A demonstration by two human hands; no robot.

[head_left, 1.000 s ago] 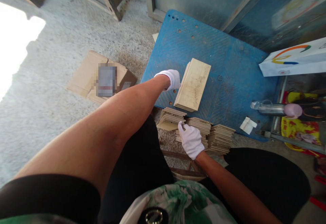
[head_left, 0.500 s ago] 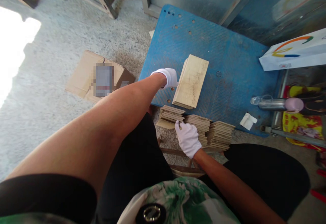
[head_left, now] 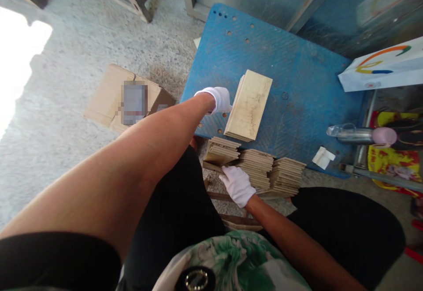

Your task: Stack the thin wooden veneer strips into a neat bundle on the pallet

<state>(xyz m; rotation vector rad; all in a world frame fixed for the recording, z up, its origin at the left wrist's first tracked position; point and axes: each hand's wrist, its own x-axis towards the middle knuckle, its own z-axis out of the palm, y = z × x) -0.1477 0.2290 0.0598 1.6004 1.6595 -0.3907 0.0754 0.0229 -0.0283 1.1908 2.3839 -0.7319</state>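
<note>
My right hand (head_left: 237, 187), in a white glove, pinches the near edge of a thin wooden board (head_left: 212, 166) at the front of the left row of boards (head_left: 224, 148). Further rows of thin boards, a middle row (head_left: 258, 161) and a right row (head_left: 287, 176), stand on edge beside it. On the blue table lies a flat stack of pale boards (head_left: 249, 106). My left hand (head_left: 219, 99), also gloved, is at the left edge of that stack; its fingers are mostly hidden beneath the hand.
The blue table (head_left: 297, 75) bears a scrap of white paper (head_left: 323, 157) and a bottle with a pink lid (head_left: 366, 135) at the right. A white printed bag (head_left: 383, 68) stands at its far right edge. A cardboard box (head_left: 109, 90) sits on the floor to the left.
My right hand has moved slightly left and toward me, and the front board of the left row has tipped toward me with it. My left hand stays by the flat stack.
</note>
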